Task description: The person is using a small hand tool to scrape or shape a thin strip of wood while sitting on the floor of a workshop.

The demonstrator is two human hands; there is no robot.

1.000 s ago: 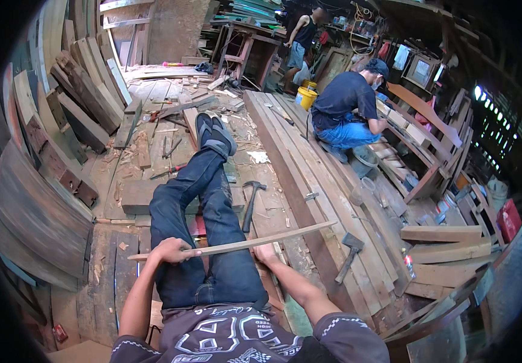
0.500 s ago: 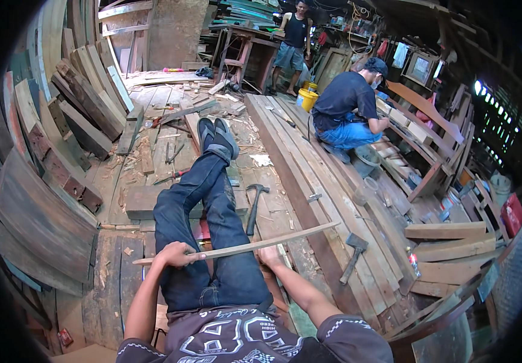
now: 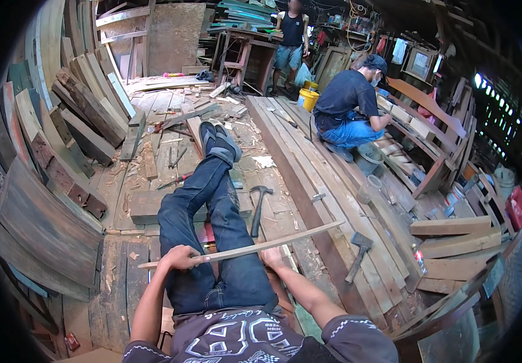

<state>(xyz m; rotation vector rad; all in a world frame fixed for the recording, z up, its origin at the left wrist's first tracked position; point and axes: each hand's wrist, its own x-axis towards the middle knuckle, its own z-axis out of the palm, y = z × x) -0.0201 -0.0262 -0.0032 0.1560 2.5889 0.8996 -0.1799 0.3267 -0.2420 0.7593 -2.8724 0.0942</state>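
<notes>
A long, thin wooden strip [image 3: 297, 233] lies crosswise over my outstretched jeans-clad legs. My left hand [image 3: 182, 259] is closed on it near its left end. My right hand [image 3: 271, 256] is beside my right thigh, just below the strip, with its fingers mostly hidden. Beyond the strip, a claw hammer [image 3: 259, 206] lies on the board floor to the right of my legs. A mallet [image 3: 359, 247] rests on long planks [image 3: 309, 169] at my right.
Leaning boards [image 3: 55, 212] line the left side. A masked co-worker [image 3: 345, 106] crouches by a wooden frame [image 3: 424, 121] and yellow buckets [image 3: 307, 100]; another person [image 3: 289, 42] stands at the back near a rough table [image 3: 243, 36]. Wood offcuts [image 3: 454, 242] lie at right.
The person at the back has turned from side-on to face this way. The view has shifted slightly; my left hand still grips the strip, and my right hand stays by my thigh.
</notes>
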